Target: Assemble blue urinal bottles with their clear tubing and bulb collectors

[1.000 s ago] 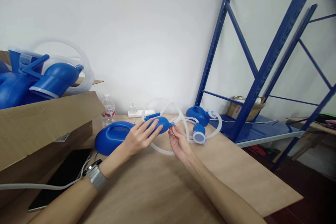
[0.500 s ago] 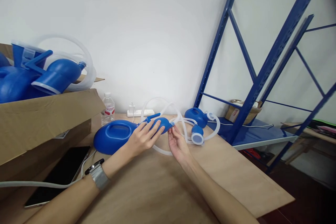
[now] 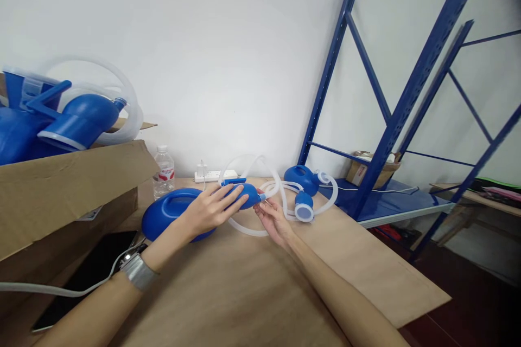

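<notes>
My left hand (image 3: 209, 210) lies over a rounded blue plastic urinal head (image 3: 249, 196), fingers wrapped across its top. The head's narrow neck points right, where a clear flexible tube (image 3: 275, 184) meets it. My right hand (image 3: 277, 223) pinches around that joint from below, its fingertips partly hidden behind the neck and tube. Behind my left forearm a big blue urinal bottle (image 3: 157, 216) with a moulded handle lies on the table. Further right sit another blue bottle (image 3: 299, 177) and its blue head (image 3: 304, 207) with a white rim, joined by looping tube.
An open cardboard box (image 3: 77, 187) at the left holds several blue parts and coiled tubing. A water bottle (image 3: 163, 173), a power strip (image 3: 215, 175) and a black tablet-like device (image 3: 97, 260) are on the wooden table (image 3: 228, 287). A blue metal rack (image 3: 385, 146) stands right.
The head has turned slightly and come a little left and down, with my left hand on it. My right fingers have closed in around the tube joint. The view has shifted slightly right.
</notes>
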Demonstrator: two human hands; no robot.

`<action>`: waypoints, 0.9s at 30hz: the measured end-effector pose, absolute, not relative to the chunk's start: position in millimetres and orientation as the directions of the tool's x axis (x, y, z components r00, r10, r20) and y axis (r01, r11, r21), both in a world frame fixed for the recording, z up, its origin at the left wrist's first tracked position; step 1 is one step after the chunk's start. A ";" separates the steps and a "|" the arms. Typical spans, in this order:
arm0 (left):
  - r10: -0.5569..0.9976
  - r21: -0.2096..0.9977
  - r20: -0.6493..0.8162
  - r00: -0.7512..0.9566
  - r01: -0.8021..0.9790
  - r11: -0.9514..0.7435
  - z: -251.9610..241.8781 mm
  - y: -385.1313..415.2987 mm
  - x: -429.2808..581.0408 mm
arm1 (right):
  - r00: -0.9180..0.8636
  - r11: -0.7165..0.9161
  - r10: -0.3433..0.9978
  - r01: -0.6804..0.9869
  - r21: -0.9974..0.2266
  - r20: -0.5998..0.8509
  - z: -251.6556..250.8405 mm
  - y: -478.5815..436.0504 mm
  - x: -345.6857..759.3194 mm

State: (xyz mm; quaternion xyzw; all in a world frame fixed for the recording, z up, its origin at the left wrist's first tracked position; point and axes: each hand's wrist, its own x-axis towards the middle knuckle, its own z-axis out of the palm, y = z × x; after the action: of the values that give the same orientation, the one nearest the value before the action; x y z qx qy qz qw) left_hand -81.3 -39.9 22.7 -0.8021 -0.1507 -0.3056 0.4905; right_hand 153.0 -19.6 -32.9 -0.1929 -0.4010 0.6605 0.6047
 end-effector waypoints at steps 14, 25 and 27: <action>-0.075 -0.672 0.631 0.772 0.496 -0.551 46.3 -44.6 -87.7 | -0.436 -0.053 0.878 -0.495 -0.868 0.195 -39.4 -28.8 152.4; -0.072 -0.672 0.628 0.775 0.493 -0.553 50.0 -48.0 -85.6 | -0.466 -0.048 0.856 -0.504 -0.863 0.225 -48.7 -29.4 145.8; -0.070 -0.673 0.628 0.775 0.495 -0.550 49.6 -47.8 -85.7 | -0.445 -0.042 0.871 -0.492 -0.869 0.210 -49.5 -28.5 145.2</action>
State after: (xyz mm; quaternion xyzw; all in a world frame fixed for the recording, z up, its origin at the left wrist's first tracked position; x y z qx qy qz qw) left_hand -85.7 -47.8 49.6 -0.8240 -0.1290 -0.3096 0.4566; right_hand 145.2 -28.5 -49.5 -0.1936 -0.4889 0.6953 0.4900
